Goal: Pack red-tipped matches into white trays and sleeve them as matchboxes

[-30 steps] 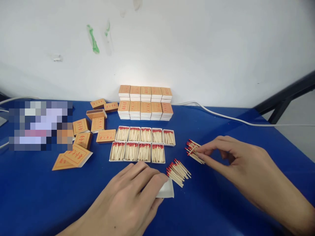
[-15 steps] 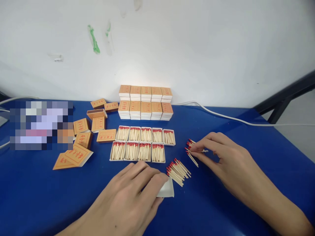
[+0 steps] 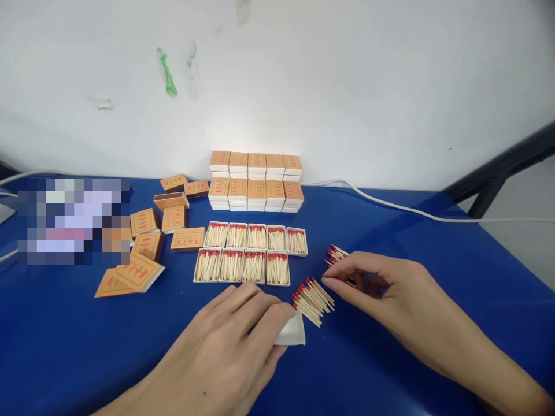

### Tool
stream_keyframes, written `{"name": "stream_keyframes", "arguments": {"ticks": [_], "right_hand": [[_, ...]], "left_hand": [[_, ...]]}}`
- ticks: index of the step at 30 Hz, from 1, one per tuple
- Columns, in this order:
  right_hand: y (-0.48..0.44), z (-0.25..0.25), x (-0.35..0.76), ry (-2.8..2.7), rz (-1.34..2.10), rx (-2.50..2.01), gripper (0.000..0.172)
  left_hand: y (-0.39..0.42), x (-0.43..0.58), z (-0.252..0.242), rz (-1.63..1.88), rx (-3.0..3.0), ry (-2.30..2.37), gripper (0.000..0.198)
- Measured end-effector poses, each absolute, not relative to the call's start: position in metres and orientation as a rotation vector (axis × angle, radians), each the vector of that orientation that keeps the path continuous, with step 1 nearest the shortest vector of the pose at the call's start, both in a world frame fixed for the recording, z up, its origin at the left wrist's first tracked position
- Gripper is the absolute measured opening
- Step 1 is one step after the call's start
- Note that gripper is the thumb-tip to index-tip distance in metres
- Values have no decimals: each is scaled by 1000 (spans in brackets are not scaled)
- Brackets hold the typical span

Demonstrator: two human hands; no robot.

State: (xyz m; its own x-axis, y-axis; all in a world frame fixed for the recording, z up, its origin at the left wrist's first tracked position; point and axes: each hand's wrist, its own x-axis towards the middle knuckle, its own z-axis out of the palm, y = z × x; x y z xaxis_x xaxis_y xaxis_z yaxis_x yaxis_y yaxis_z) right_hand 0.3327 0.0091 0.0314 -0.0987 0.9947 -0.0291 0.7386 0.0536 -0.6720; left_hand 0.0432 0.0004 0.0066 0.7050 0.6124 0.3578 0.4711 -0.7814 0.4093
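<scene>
My left hand [image 3: 236, 341] grips a white matchbox tray [image 3: 292, 331] by its left part, fingers wrapped over it. The inside that shows is bare. Just beyond and right of the tray lies a loose pile of red-tipped matches [image 3: 313, 300]. My right hand [image 3: 381, 289] is closed, thumb and index fingertip pressed together at that pile's upper right; what lies between them, if anything, is hidden. A second, smaller pile of matches [image 3: 336, 253] is partly covered by the right hand. Two rows of open trays filled with matches [image 3: 234, 266] sit behind my left hand.
Stacked orange-topped matchboxes [image 3: 256, 190] stand at the back by the white wall. Loose orange matchbox sleeves [image 3: 147, 245] are scattered on the left. A white cable [image 3: 390, 207] crosses the blue table [image 3: 433, 231] at the back right. A blurred patch covers the far left.
My right hand has moved left and slightly nearer me, from the smaller match pile toward the larger one. The match it was pinching no longer shows. My left hand keeps its hold on the tray.
</scene>
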Motion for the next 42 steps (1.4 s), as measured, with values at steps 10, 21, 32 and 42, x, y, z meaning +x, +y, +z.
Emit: {"name": "stream_keyframes", "arguments": {"ticks": [10,21,32,42], "right_hand": [[13,27,353,-2012,456,-1766,29],[14,24,347,-2030,380,-1761,41],[12,19,342,-2033,431,-1760,19],[12,18,345,-2065,461,-1753,15]], "left_hand": [[1,43,7,712,2623,844,17],[-1,43,6,722,2610,864,23],[-1,44,6,701,2618,853,25],[-2,43,6,681,2610,849,23]]}}
